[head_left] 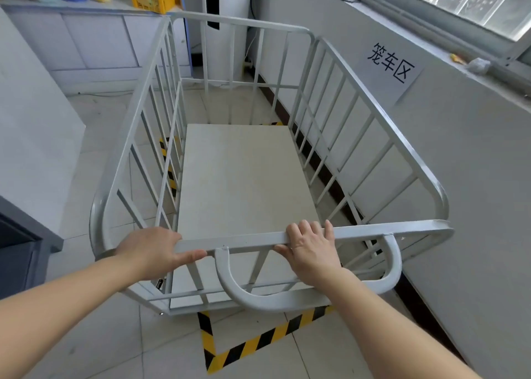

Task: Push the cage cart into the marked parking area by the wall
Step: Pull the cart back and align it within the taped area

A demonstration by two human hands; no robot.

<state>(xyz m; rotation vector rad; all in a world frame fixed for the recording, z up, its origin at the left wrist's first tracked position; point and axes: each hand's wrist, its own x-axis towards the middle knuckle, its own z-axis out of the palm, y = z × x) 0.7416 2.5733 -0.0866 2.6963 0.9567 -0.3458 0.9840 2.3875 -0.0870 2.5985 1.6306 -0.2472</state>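
Observation:
A white metal cage cart (370, 114) with barred sides and a pale flat floor stands lengthwise beside the right wall. Both hands grip its near top rail: my left hand (152, 251) near the left corner, my right hand (311, 248) right of the middle. Yellow-and-black striped floor tape (258, 341) marks the parking area; its near corner shows behind the cart and more tape shows through the left bars and at the far end. The cart's body lies mostly within the tape. A paper sign (392, 64) with black characters hangs on the wall.
The white wall (459, 177) with a dark skirting runs close along the cart's right side, under a window ledge. A white cabinet (94, 45) with a yellow crate on top stands ahead. A white appliance (31, 120) and a dark unit (17, 252) stand at left.

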